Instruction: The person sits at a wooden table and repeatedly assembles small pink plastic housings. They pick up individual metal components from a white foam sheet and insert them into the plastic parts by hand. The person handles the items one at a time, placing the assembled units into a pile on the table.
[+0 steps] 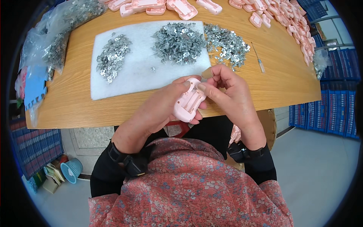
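My left hand [162, 100] is closed round a pale pink plastic housing [184, 110] with a slotted battery compartment, held tilted just off the table's front edge. Its thumb presses on the upper left side, and fingertips show beneath the right side. At the housing's upper end, my right hand [231, 92] is closed in a pinch, the thumb tip reaching into the compartment. A tan cover sits on one of its fingertips. What those fingers hold, if anything, is hidden. Beyond the hands, several small metal contact pieces [178, 43] lie heaped on a white foam sheet [140, 72].
A smaller metal heap [113, 56] lies left on the foam, another [228, 45] on the wooden table [280, 87]. A screwdriver [259, 58] lies further right. More pink housings [287, 19] fill the far right edge. Bags of metal parts [56, 41] stand far left.
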`<state>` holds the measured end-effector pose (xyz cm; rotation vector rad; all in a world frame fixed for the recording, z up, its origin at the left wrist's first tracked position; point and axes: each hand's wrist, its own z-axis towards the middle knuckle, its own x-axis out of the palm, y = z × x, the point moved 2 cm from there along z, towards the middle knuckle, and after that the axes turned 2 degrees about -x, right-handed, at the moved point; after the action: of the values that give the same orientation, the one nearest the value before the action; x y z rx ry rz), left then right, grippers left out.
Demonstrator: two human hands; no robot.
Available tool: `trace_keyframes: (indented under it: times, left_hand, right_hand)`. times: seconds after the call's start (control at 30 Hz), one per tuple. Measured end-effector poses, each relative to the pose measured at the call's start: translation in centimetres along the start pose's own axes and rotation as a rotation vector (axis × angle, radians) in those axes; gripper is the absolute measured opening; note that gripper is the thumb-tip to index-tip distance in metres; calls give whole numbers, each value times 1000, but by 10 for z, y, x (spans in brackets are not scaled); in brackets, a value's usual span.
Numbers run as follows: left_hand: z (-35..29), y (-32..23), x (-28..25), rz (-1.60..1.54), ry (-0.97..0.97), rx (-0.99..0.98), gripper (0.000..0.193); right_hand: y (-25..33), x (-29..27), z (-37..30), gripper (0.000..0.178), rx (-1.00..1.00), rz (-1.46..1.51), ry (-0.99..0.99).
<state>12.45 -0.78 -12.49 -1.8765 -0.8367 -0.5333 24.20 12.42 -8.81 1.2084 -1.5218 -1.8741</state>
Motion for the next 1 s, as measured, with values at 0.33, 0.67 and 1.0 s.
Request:
trace_keyframes:
  times: [0.33, 0.67, 1.0]
  left_hand:
    - [-1, -3, 1, -2, 24, -10, 45]
    - [-14, -11, 4, 697, -133, 279, 37]
    - [-12, -11, 10, 819, -173, 356, 33]
  right_hand:
    - [-3, 4, -1, 25, 140, 238, 92]
    - [-9, -2, -4, 31, 242, 413, 226]
    - [0, 1, -8, 26, 205, 492, 174]
